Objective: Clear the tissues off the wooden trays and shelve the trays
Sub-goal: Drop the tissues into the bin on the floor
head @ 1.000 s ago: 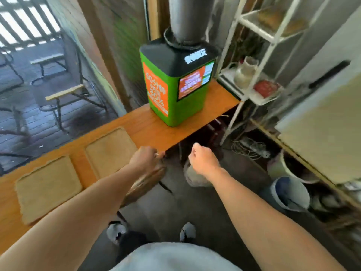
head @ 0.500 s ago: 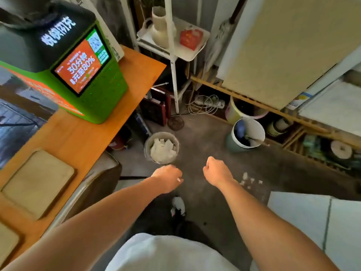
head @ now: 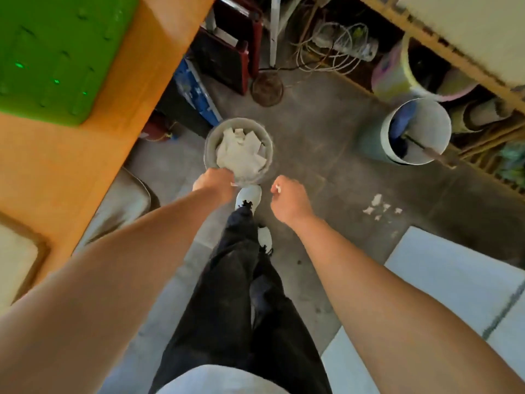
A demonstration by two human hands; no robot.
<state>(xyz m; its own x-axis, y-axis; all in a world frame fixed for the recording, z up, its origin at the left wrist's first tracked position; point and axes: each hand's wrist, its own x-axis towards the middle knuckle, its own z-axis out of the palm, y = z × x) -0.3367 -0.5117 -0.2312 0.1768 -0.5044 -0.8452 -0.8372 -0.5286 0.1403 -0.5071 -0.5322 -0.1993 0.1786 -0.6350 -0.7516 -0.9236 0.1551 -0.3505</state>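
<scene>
From the head camera, looking steeply down, the person's left hand (head: 213, 183) is curled into a fist at the near rim of a small round bin (head: 210, 143) on the floor, a sliver of white showing under its knuckles. The bin is heaped with crumpled tissues (head: 240, 153). The right hand (head: 289, 201) is also fisted, pinching a small white scrap at its top, and hangs just right of the bin over bare concrete. The orange counter (head: 85, 155) edge runs diagonally along the left, with a wooden tray (head: 17, 263) at the lower left corner and a green machine (head: 56, 52) above. A white bucket (head: 417, 132) stands well apart to the right. Open floor lies between bin, bucket and the white scraps (head: 379, 207) scattered nearby.
</scene>
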